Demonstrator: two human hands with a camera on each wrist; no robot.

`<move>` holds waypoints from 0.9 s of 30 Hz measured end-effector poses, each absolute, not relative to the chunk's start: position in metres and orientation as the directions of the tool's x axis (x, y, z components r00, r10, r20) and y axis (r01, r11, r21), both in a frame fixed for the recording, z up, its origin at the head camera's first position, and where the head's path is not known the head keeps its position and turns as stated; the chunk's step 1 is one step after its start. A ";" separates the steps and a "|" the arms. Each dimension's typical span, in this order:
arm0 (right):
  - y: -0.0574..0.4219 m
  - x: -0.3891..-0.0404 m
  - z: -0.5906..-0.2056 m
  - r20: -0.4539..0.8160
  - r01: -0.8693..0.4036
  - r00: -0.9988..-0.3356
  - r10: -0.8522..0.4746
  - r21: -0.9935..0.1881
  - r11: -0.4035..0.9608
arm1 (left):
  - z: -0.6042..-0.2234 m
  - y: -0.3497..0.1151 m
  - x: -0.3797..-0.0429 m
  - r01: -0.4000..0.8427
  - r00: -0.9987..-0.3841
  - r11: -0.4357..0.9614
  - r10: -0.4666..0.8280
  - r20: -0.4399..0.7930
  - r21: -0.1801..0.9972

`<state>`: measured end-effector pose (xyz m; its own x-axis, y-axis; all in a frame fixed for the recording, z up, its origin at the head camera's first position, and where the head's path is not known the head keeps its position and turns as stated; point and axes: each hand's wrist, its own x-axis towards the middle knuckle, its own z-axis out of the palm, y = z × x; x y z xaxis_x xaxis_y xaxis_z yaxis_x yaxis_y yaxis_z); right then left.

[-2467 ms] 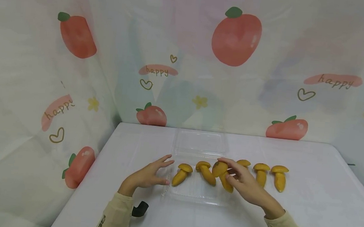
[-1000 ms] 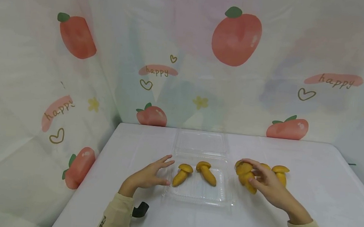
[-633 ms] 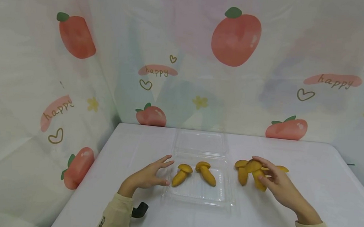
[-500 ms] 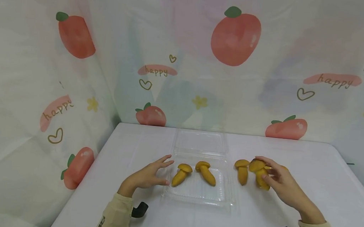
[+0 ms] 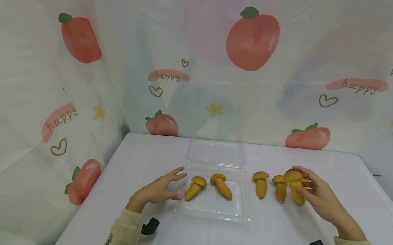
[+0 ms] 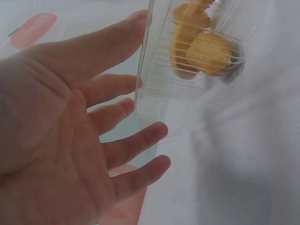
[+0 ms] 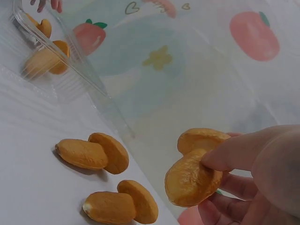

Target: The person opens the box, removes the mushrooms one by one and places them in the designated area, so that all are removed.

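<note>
My right hand pinches a yellow-brown mushroom between thumb and fingers, above the right part of the table. The right wrist view shows this mushroom raised, its stem toward the camera. Two similar mushrooms, one further left and one close beside the held one, lie on the cloth. Part of another shows behind my right fingers. At the left edge of a clear plastic box, my left hand has spread fingers, the thumb touching the rim. Inside lie two mushrooms, one left, one right.
The box's clear lid is folded back toward the wall. A white cloth covers the table. Behind and to the left hang pale sheets printed with fruit. Each wrist wears a black mount.
My right hand has lifted a mushroom out of the box and carried it right, past two mushrooms on the table. The left hand has stayed at the box edge.
</note>
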<state>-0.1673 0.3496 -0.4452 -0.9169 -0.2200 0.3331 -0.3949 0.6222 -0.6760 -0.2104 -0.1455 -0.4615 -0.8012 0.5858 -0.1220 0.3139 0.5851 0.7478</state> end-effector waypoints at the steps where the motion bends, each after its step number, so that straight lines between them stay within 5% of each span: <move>1: 0.352 -0.168 -0.446 0.334 -0.390 -0.918 -0.213 -0.673 0.628 | -0.461 -0.146 -0.210 0.313 -0.801 0.585 0.586 -0.123 0.748; 27: 0.390 -0.170 -0.463 0.184 -0.071 -0.979 0.083 -0.697 0.713 | -0.464 -0.146 -0.211 0.306 -0.805 0.587 0.580 -0.126 0.749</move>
<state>-0.1696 0.3900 -0.4632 -0.9793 0.0828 0.1845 -0.0710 0.7133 -0.6973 -0.2108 -0.1460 -0.4636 -0.8049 0.5799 -0.1258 0.3060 0.5874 0.7492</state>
